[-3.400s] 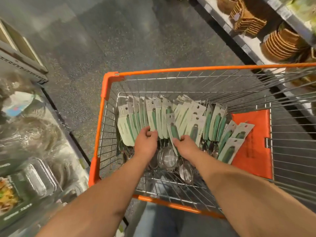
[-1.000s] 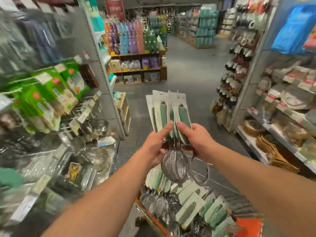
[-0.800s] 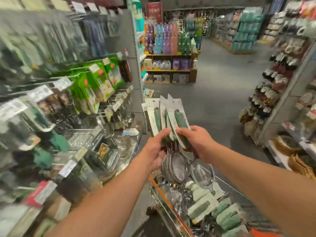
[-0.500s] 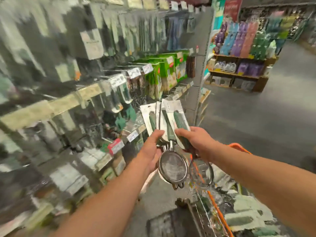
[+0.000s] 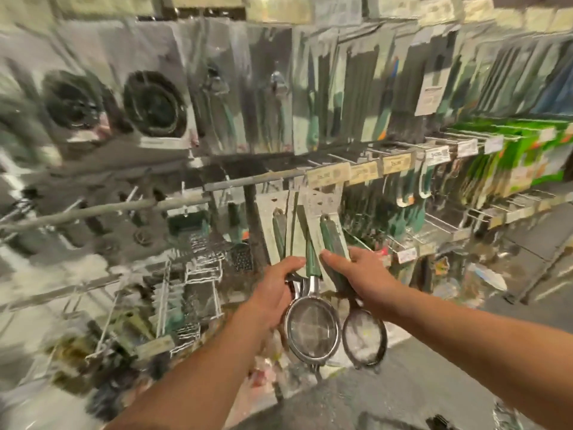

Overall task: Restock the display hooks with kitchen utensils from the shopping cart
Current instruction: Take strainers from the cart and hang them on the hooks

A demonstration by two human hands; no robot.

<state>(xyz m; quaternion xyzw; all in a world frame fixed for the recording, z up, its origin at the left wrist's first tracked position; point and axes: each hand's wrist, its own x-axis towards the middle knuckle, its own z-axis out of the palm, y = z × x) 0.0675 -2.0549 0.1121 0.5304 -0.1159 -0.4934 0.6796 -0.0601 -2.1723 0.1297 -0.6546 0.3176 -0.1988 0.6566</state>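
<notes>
I hold a bunch of green-handled mesh strainers (image 5: 311, 328) on pale backing cards upright in front of the display wall. My left hand (image 5: 273, 290) grips the handles of the left ones. My right hand (image 5: 356, 274) grips the handle of the rightmost strainer (image 5: 364, 339), whose mesh bowl hangs beside the others. The card tops reach just under a rail of display hooks (image 5: 328, 159) with yellowish price tags. The shopping cart is out of view.
Packaged utensils hang in rows along the upper wall (image 5: 356, 88), blurred by motion. Green boxes (image 5: 527, 156) hang at the right. Wire baskets and racks (image 5: 198, 268) sit lower left. Grey floor (image 5: 418, 383) lies below my arms.
I have lifted the strainers out of the cart and turned left from the aisle to face the hook wall. Both hands kept their hold on the bunch throughout.
</notes>
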